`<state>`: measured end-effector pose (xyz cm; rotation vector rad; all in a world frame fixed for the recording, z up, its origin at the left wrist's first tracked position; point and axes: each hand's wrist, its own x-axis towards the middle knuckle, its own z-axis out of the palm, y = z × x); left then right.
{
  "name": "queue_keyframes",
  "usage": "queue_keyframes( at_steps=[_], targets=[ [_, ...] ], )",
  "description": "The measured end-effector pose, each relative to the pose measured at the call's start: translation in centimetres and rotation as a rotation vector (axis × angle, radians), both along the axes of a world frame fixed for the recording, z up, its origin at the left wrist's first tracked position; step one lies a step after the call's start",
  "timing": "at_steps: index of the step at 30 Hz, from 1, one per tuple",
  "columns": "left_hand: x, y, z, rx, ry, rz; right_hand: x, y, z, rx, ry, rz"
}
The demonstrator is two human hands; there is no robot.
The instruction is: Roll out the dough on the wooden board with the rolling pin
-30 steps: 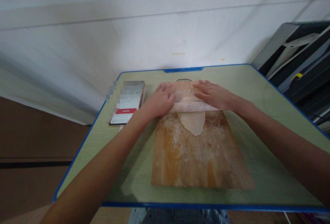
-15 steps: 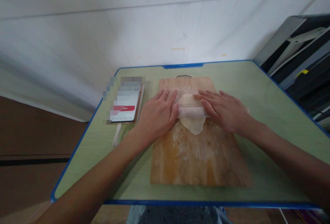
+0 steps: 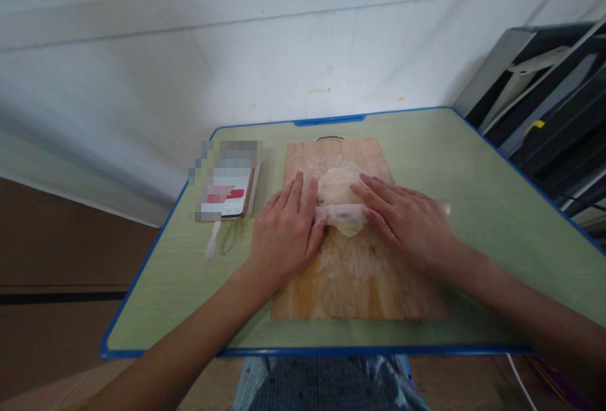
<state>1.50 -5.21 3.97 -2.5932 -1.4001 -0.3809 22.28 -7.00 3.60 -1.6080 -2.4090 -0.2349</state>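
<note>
Both hands palm down on a pale rolling pin (image 3: 344, 214), which lies crosswise, its middle bare between them. Left hand (image 3: 286, 228): flattened over the pin's left part, fingers long and pointing away from the body, not visibly curled round it; thumb angled inward along the near side. Right hand (image 3: 409, 216): also flattened over the pin, fingers slanting inward and away, thumb tip near the pin's bare middle. A pale end of the pin shows just past the outer edge of this hand. Undersides of both palms hidden; cannot tell how firmly they press.

Dough (image 3: 337, 185): thin, pale, rolled flat, lying between the hands under the pin. Larger part beyond the pin, between the two sets of fingertips; a smaller lobe on the near side, between the thumbs.

Wooden board (image 3: 350, 288) beneath it all, reaching beyond the fingertips and back between the wrists. White powder dusted beyond the fingers and nearer the body. Metal handle (image 3: 330, 138) at the board's far end, ahead of both hands.

Phone (image 3: 231, 193) beyond and outward of the left hand, well clear of it, a pale strap (image 3: 213, 240) trailing from its near end. Green table (image 3: 165, 291), blue-edged, under the board and the phone.
</note>
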Motion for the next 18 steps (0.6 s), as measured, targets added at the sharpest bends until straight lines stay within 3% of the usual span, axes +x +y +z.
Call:
queue_keyframes(
  at_steps=[8,12,14,18],
  targets=[
    [0.0,2.0,-0.3,-0.093,-0.04,-0.018,1.0,0.4,0.6,0.107,-0.034,0.086],
    [0.1,3.9,-0.1,-0.14,-0.065,-0.022,2.1,1.3,1.2,0.164,-0.018,-0.025],
    [0.3,5.0,0.2,-0.183,-0.061,0.004,2.7,1.8,1.3,0.132,0.011,-0.105],
    [1.1,7.7,0.7,-0.21,-0.026,0.028,3.8,3.2,0.9,-0.079,0.068,-0.184]
  ],
)
